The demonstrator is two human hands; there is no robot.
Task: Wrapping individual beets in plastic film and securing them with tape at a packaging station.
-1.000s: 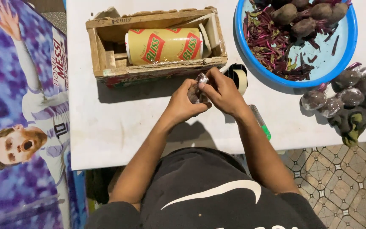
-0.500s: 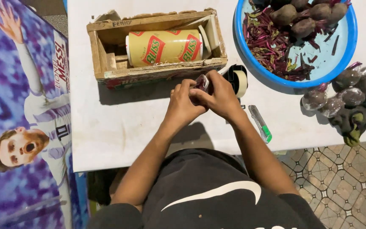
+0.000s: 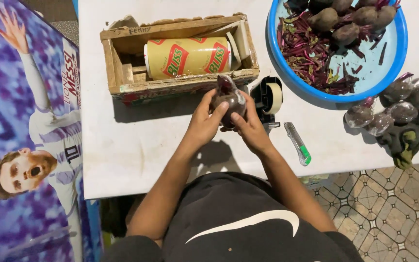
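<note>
Wrapped beet (image 3: pixel 229 101): a dark, rounded root under glossy clear film, held above the white tabletop (image 3: pixel 136 140) just in front of the wooden crate (image 3: pixel 122 73).
Left hand (image 3: pixel 203 123): fingers curled against the beet's left side, thumb pressed on its front.
Right hand (image 3: pixel 250 130): fingers closed on the beet's lower right, thumb laid across the film; the two hands meet under it.
Film: shiny and wrinkled, gathered to a small peak at the top; it looks twisted there, though the view is too small to be sure.
Crate: rough planks, open-topped, with a yellow roll (image 3: pixel 187 57) lying on its side inside.
Tape dispenser (image 3: pixel 267 97): black, with a pale roll, just beside the right hand.
Cutter (image 3: pixel 298 143): slim, grey with a green end, flat on the tabletop.
Blue basin (image 3: pixel 398 53): round, smooth plastic, holding unwrapped beets and purple stem scraps.
Wrapped pile (image 3: pixel 398 104): several film-covered beets at the tabletop's right edge.
</note>
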